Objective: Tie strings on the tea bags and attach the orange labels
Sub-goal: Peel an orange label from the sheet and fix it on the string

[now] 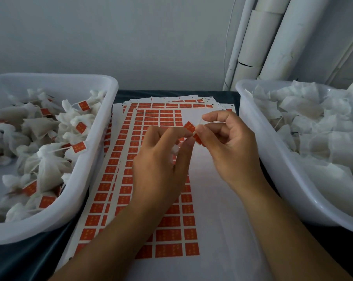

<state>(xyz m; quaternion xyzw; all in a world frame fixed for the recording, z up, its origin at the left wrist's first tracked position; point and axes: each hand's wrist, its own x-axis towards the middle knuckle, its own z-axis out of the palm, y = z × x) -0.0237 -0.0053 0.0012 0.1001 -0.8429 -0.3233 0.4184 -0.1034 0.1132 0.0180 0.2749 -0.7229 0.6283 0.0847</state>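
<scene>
My two hands meet over a sheet of orange labels [167, 240] lying on the dark table. My right hand [228, 142] pinches a folded orange label [193, 131] between thumb and forefinger. My left hand [163, 159] pinches the same label from the left, and a bit of white tea bag [175, 149] shows under its fingers. The string is too thin to make out.
A white tub [102, 126] on the left holds several tied tea bags with orange labels. A second white tub [273, 159] on the right holds several plain white tea bags. More label sheets [171, 102] are stacked behind. White pipes [258, 37] stand at the back right.
</scene>
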